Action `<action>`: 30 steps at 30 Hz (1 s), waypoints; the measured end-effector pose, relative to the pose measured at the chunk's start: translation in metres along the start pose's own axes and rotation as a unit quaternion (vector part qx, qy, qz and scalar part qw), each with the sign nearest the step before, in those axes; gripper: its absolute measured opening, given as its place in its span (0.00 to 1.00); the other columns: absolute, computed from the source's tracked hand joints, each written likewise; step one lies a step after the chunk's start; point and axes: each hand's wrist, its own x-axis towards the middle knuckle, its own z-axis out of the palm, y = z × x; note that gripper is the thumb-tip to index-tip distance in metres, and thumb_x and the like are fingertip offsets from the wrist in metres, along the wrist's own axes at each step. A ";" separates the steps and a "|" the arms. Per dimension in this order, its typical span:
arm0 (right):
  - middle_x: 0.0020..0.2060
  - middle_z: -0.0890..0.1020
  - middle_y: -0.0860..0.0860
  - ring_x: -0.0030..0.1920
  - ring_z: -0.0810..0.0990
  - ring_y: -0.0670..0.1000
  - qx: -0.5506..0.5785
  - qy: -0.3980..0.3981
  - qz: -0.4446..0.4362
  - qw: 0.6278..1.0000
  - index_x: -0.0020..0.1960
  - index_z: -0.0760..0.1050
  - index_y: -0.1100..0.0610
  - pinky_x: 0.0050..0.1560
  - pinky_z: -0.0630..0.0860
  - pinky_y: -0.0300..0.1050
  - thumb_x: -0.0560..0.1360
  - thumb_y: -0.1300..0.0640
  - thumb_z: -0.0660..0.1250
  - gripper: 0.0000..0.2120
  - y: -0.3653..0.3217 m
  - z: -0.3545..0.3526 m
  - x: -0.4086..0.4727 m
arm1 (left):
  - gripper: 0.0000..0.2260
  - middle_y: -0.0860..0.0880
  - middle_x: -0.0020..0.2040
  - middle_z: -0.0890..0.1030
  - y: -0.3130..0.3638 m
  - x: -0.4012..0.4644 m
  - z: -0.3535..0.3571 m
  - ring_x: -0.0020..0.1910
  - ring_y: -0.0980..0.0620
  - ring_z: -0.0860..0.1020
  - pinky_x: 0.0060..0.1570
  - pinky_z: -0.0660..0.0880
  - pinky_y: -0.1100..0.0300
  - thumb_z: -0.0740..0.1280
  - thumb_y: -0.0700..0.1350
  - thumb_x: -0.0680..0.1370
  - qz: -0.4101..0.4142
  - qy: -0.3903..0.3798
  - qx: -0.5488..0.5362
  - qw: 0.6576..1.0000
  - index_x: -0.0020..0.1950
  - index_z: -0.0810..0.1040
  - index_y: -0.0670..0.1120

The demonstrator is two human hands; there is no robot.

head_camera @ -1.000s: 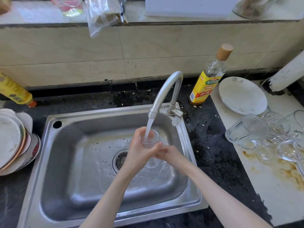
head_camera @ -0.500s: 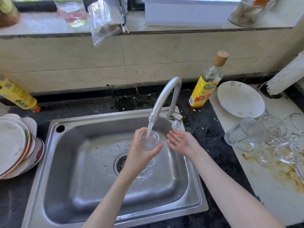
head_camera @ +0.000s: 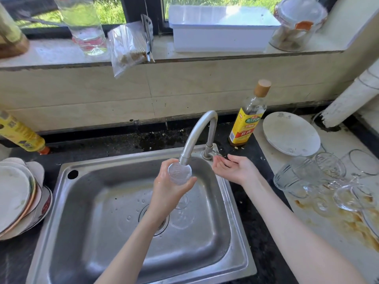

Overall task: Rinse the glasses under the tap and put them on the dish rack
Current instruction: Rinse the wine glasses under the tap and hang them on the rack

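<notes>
— Since the sink [head_camera: 86, 218] catches any overflow, is that why the glass [head_camera: 180, 175] is held over the basin and not over the surface [head_camera: 252, 206]?

— I'd say so. The left hand [head_camera: 166, 193] wraps it from the side, fingers curled round the wall and thumb on the near side, mouth up right beneath the tap [head_camera: 196, 138] spout, so it looks brim-full of bubbling water.

— And the right hand [head_camera: 235, 171]?

— It holds nothing. The palm faces up, fingers spread loosely, tips near the tap's base at the sink's right rim. My guess is it is going for the lever there, though I cannot tell.

— Where do the other glasses [head_camera: 313, 177] sit?

— Lying clustered on the pale board further right, beside a white plate [head_camera: 291, 134]; whether they are rinsed I cannot tell, nor do I see a proper rack.

— Behind that?

— A yellow-labelled bottle [head_camera: 248, 119] stands upright behind the tap, clear of splashing. A white box [head_camera: 221, 31] rests on the windowsill.
</notes>
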 end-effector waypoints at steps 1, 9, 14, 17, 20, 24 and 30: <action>0.63 0.72 0.59 0.63 0.73 0.54 0.011 -0.009 -0.001 1.000 0.67 0.66 0.68 0.57 0.71 0.47 0.80 0.61 0.55 0.18 -0.006 0.001 0.000 | 0.19 0.59 0.48 0.74 0.001 0.002 0.000 0.43 0.71 0.72 0.41 0.69 0.76 0.75 0.44 0.68 -0.002 0.000 0.002 1.000 0.55 0.71 0.50; 0.56 0.73 0.66 0.63 0.73 0.56 0.031 -0.077 -0.008 0.997 0.69 0.60 0.71 0.48 0.73 0.50 0.81 0.55 0.55 0.23 -0.013 -0.007 0.001 | 0.19 0.55 0.47 0.77 0.002 0.006 -0.003 0.43 0.51 0.78 0.40 0.75 0.66 0.76 0.47 0.66 -0.030 0.020 0.006 0.999 0.52 0.72 0.52; 0.62 0.70 0.63 0.64 0.72 0.53 0.066 -0.066 -0.042 0.995 0.71 0.57 0.70 0.57 0.71 0.44 0.82 0.55 0.54 0.25 -0.014 -0.001 0.002 | 0.18 0.55 0.46 0.77 -0.004 0.002 -0.011 0.44 0.48 0.79 0.46 0.77 0.54 0.76 0.49 0.66 -0.040 0.024 0.019 0.999 0.48 0.70 0.56; 0.53 0.74 0.61 0.56 0.76 0.53 -0.023 -0.043 -0.061 0.997 0.68 0.64 0.67 0.54 0.73 0.45 0.81 0.54 0.57 0.21 -0.003 -0.002 0.001 | 0.18 0.60 0.46 0.75 -0.003 0.001 -0.016 0.46 0.57 0.76 0.45 0.73 0.63 0.76 0.47 0.67 -0.040 0.036 0.028 0.998 0.50 0.71 0.52; 0.47 0.78 0.57 0.47 0.77 0.53 -0.221 -0.002 -0.055 0.974 0.57 0.72 0.64 0.45 0.74 0.44 0.81 0.55 0.57 0.13 0.025 -0.011 -0.011 | 0.19 0.61 0.46 0.73 -0.001 0.000 -0.017 0.46 0.64 0.73 0.41 0.66 0.73 0.76 0.46 0.67 -0.032 0.048 0.022 0.998 0.52 0.71 0.49; 0.39 0.80 0.55 0.38 0.78 0.52 -0.363 0.004 0.058 0.930 0.46 0.76 0.63 0.33 0.72 0.40 0.80 0.52 0.57 0.16 0.082 -0.039 -0.026 | 0.20 0.59 0.50 0.74 -0.003 -0.001 -0.015 0.47 0.67 0.72 0.42 0.68 0.73 0.76 0.45 0.66 -0.040 0.043 0.000 0.998 0.54 0.73 0.49; 0.42 0.79 0.56 0.38 0.77 0.53 -0.190 0.022 0.105 0.976 0.50 0.77 0.62 0.37 0.71 0.43 0.78 0.48 0.62 0.16 0.117 -0.035 -0.008 | 0.22 0.57 0.51 0.75 0.002 -0.016 -0.004 0.47 0.69 0.73 0.44 0.68 0.77 0.76 0.39 0.66 0.000 0.007 -0.050 0.999 0.55 0.71 0.48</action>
